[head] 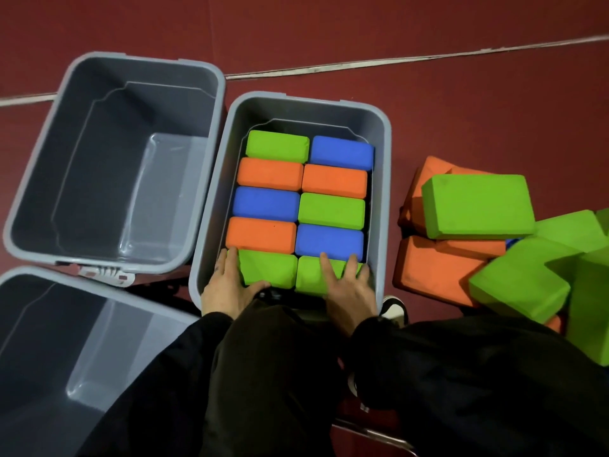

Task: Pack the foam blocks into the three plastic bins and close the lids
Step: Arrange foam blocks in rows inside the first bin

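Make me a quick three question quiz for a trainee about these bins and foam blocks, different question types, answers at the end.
1. True or false: the middle bin holds ten blocks in two columns.
2. Multiple choice: what colour are the two blocks under the hands? A orange, B green, C blue.
3. Short answer: where do the unpacked blocks lie relative to the middle bin?

Key
1. True.
2. B: the left hand rests on the near left green block, the right hand on the near right green block.
3. In a loose pile on the floor to its right.
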Tool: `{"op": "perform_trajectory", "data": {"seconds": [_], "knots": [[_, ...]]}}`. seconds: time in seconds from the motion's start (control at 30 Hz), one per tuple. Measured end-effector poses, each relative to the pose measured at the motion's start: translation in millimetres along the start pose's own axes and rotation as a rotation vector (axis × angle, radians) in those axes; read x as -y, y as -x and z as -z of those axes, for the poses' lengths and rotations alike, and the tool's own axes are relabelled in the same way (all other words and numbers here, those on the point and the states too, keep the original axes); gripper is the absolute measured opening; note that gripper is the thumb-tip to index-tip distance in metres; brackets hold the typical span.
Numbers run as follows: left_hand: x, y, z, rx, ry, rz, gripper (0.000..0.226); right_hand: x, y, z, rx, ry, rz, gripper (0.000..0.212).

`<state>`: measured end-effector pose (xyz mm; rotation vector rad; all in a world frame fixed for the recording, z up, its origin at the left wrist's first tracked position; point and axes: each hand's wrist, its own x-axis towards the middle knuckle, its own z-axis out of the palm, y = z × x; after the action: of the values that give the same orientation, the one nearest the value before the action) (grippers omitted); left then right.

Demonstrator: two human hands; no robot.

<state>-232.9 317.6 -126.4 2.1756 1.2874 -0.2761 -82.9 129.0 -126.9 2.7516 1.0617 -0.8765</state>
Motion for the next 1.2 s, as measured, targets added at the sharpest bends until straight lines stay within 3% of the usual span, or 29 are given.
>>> {"op": "perform_trajectory", "data": {"seconds": [0.07, 0.2, 0.3, 0.4, 0.5, 0.57, 0.67, 0.8, 0.87, 0.93, 1.0, 1.1, 1.2], "knots": [[2.3, 1.1, -1.9, -0.03, 0.009, -0.004, 0.101, -13.8, -6.6, 14.4, -0.076, 0.113, 0.085, 0.089], [-7.2, 11.2, -7.2, -0.149, 0.034, -0.023, 0.094, -17.2, 8.8, 5.1, -0.201, -0.014, 0.06, 0.058], [-11.9, 0.8, -0.7, -0.019, -0.01, 0.048, 0.11, -14.1, 9.4, 0.1, -0.296, -0.011, 0.09, 0.046], [-2.8, -21.8, 12.6, 0.176, 0.073, 0.086, 0.139, -15.0, -2.5, 5.7, -0.231, 0.114, 0.109, 0.071], [-0.7, -24.6, 15.9, 0.227, 0.101, 0.01, 0.143, -18.2, -17.0, 8.6, -0.168, 0.213, 0.196, 0.095], [-2.0, -22.3, 15.1, 0.232, 0.062, -0.035, 0.14, -18.2, -28.1, 16.0, -0.084, 0.213, 0.194, 0.117], [2.9, -22.5, 7.9, 0.256, 0.056, -0.061, 0.13, -13.7, -39.6, 18.4, 0.005, 0.267, 0.199, 0.132], [-3.6, -33.9, 13.3, 0.17, 0.611, 0.119, 0.094, -19.9, -48.4, 14.7, 0.072, 0.023, 0.219, 0.131], [-10.6, -40.0, 13.3, 0.067, 0.729, 0.209, 0.075, -20.6, -49.3, 19.4, -0.003, -0.314, 0.119, 0.113], [-17.2, -42.3, 8.8, -0.004, 0.716, 0.227, 0.071, -12.4, -55.5, 24.4, -0.25, -0.769, -0.133, 0.094], [-22.7, -38.2, 1.3, -0.043, 0.65, 0.222, 0.073, 2.7, -63.2, 28.3, -0.356, -1.04, -0.428, 0.087], [-22.8, -31.5, -0.8, -0.029, 0.579, 0.103, 0.08, 20.2, -70.4, 33.4, -0.323, -0.887, -0.68, 0.092], [-12.6, -40.4, 10.7, 0.068, 0.641, 0.058, 0.071, 22.2, -72.0, 34.2, -0.324, -0.793, -0.62, 0.091]]}}
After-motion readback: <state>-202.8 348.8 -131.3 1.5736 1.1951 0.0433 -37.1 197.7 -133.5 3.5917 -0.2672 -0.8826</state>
